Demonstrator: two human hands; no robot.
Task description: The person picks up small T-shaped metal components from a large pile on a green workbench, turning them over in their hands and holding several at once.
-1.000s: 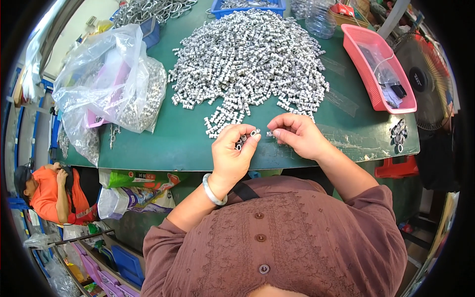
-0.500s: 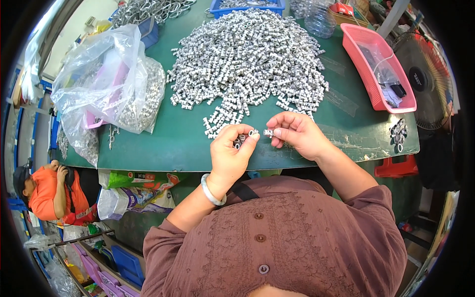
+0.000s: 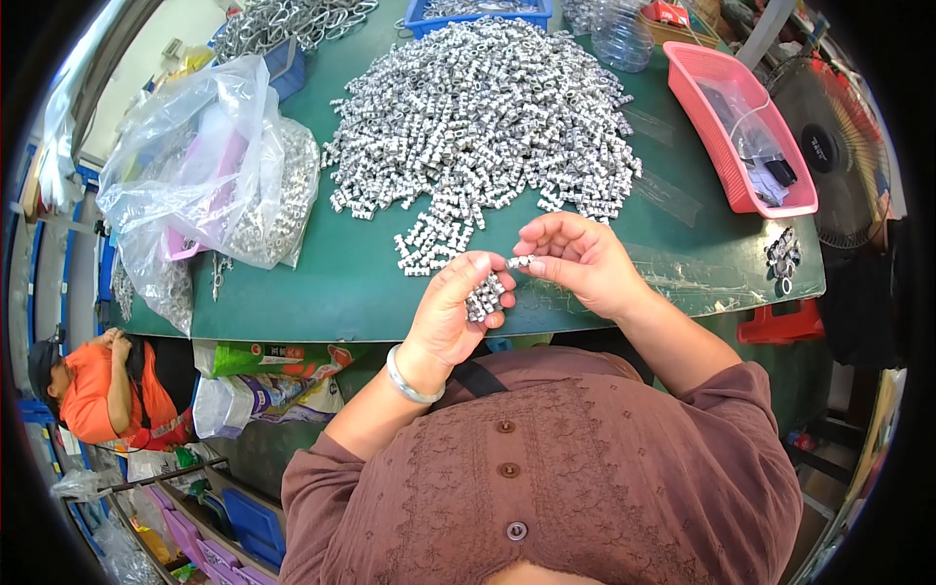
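In my left hand, closed with the palm turned up, lies a cluster of small silvery ribbed metal pieces. My right hand pinches one ribbed metal piece between thumb and forefinger. The left fingertips meet the near end of that piece, so both hands are at it just above the table's front edge. Beyond them spreads a big heap of like metal pieces, with a small loose group at its front. Some pieces in the left palm are hidden by the fingers.
The green table holds a clear plastic bag of metal parts at left, a blue tray behind and a pink basket at right. A fan stands past the basket. Another person sits at far left.
My left hand has turned, showing the cluster of pieces in its palm. The piece in my right hand has come over to the left fingertips. The view has shifted slightly.
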